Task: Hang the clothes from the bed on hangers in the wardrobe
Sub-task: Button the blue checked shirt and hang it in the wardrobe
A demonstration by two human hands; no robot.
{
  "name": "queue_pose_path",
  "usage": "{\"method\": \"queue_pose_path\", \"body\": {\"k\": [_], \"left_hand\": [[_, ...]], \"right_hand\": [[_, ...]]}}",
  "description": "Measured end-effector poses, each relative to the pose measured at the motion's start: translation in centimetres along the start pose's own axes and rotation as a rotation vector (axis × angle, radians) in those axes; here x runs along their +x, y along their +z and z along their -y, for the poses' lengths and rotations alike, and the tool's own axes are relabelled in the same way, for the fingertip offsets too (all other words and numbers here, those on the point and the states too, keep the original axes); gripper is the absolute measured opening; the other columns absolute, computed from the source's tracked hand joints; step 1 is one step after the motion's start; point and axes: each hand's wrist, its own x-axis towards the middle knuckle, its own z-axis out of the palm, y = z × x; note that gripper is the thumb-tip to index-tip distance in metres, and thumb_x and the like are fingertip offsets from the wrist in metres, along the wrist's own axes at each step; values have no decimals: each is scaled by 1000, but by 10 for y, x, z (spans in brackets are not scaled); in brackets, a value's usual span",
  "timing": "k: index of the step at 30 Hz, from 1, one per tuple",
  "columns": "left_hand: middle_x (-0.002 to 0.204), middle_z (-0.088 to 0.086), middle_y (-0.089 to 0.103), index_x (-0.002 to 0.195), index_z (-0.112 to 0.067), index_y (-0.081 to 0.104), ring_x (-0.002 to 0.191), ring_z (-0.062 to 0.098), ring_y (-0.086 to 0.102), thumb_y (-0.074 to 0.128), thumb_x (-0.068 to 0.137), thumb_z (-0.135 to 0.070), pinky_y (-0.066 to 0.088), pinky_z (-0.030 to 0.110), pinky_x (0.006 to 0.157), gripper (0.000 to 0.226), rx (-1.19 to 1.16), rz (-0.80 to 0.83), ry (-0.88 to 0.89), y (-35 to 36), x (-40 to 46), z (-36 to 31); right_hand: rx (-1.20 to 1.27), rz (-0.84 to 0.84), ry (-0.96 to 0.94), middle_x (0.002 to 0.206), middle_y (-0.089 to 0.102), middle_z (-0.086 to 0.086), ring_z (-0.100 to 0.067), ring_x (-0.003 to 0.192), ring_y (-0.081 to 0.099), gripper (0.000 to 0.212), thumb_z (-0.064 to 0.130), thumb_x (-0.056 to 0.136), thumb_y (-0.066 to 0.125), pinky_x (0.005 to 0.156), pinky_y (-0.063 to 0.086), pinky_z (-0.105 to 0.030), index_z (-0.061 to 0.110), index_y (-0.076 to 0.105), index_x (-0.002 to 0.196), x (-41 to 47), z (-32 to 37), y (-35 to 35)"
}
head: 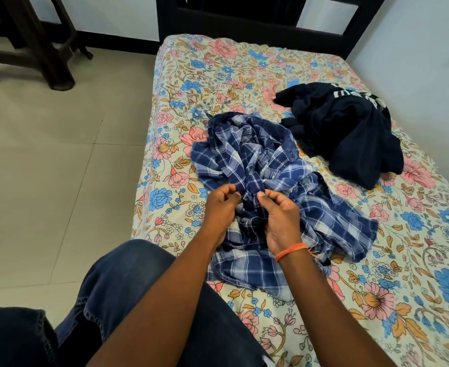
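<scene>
A crumpled blue and white checked shirt [279, 181] lies in the middle of the bed [218, 75], which has a floral sheet. My left hand [222, 210] and my right hand [281, 221] both pinch a raised fold of this shirt near its button edge, side by side. An orange thread band circles my right wrist. A dark navy garment [350, 133] with white print lies bunched to the right, further back on the bed. No hanger and no wardrobe are in sight.
My knee in blue jeans [128, 287] rests at the bed's near edge. Tiled floor [45, 168] spreads to the left. Dark wooden furniture legs [32, 41] stand at the far left. A dark headboard [244, 19] and pale wall close the far and right sides.
</scene>
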Motion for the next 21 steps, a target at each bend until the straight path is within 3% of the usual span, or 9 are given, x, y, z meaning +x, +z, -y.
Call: {"method": "queue_pose_path", "body": {"k": [5,9,13,15,19,21], "left_hand": [[69,5,56,88,-9,65,64,17,50,60,96,-12,44,31,63,10,191,30,94,-1,3,4],[63,1,59,84,-7,67,55,11,50,62,96,-23,41,28,58,21,240,22,117,-1,1,5],[59,-2,56,79,-10,63,52,15,52,59,97,-29,47,36,56,26,253,-28,129,0,-7,1],[65,-1,57,75,-13,60,59,18,55,58,98,-30,49,41,60,29,397,-108,278,-1,-16,-2],[89,-1,52,88,-15,59,75,15,49,50,101,-29,37,29,63,22,760,-229,520,-7,-34,-9],[96,5,55,93,-13,63,84,22,49,44,99,-30,39,30,66,27,941,-304,640,-9,-37,-8]], "right_hand": [[-47,15,-9,86,65,-10,-23,85,59,9,9,93,64,86,51,-41,9,65,85,0,-5,5],[-105,16,-36,82,47,-9,-22,78,40,13,12,97,57,71,39,-38,7,58,85,-2,-7,6],[-218,-14,-122,72,47,-8,-14,61,40,16,19,98,57,59,38,-30,5,59,90,-7,-8,5],[-340,-64,-272,73,52,-1,-8,58,42,12,21,98,57,59,38,-25,11,59,92,-15,-9,7],[-547,-157,-705,92,57,2,-9,82,52,2,14,95,61,75,40,-14,13,59,94,-35,-12,9],[-618,-156,-820,92,54,8,-9,82,52,4,14,93,64,74,43,-22,11,61,94,-41,-15,9]]}}
